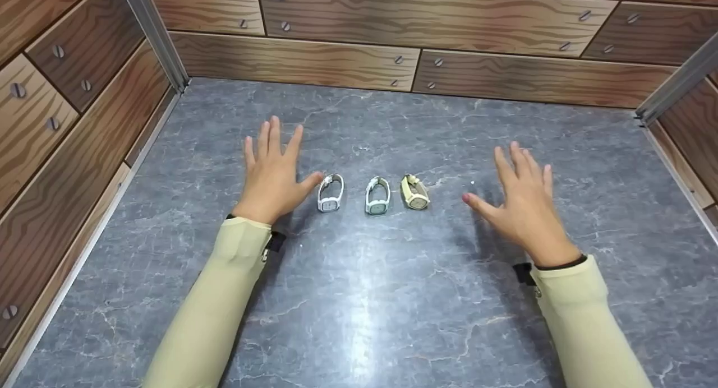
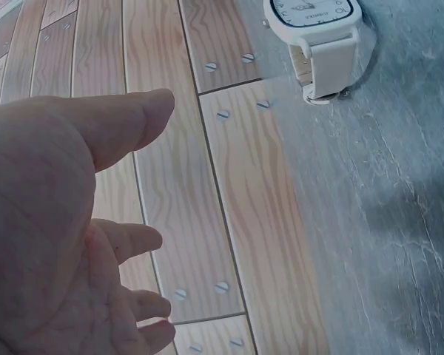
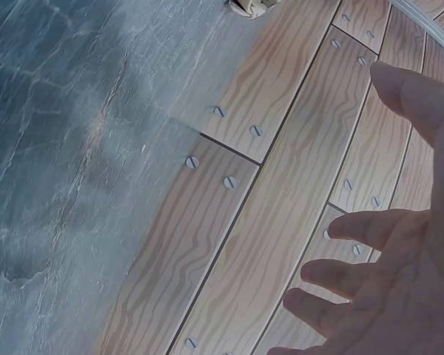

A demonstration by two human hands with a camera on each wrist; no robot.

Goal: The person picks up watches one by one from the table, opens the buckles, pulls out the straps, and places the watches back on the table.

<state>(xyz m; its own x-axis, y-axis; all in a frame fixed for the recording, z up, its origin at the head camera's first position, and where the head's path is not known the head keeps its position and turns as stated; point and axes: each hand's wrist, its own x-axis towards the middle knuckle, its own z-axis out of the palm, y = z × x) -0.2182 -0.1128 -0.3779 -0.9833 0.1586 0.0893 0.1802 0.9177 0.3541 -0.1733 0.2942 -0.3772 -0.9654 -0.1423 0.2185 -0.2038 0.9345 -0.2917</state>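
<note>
Three wristwatches lie in a row mid-table in the head view, their straps closed into loops. On the left is a white watch (image 1: 329,205), in the middle a white watch with a greenish face (image 1: 377,207), on the right a pale yellow watch (image 1: 417,201). My left hand (image 1: 272,180) hovers with fingers spread, its thumb close by the left watch; that white watch (image 2: 322,44) also appears at the top of the left wrist view. Well to the right of the yellow watch, my right hand (image 1: 524,203) is spread and holds nothing.
The grey marbled tabletop (image 1: 336,298) is bounded by wood-patterned panels (image 1: 314,57) at the back and both sides. Metal posts (image 1: 160,40) stand at the back corners. A tiny white speck (image 1: 472,182) lies near the right thumb.
</note>
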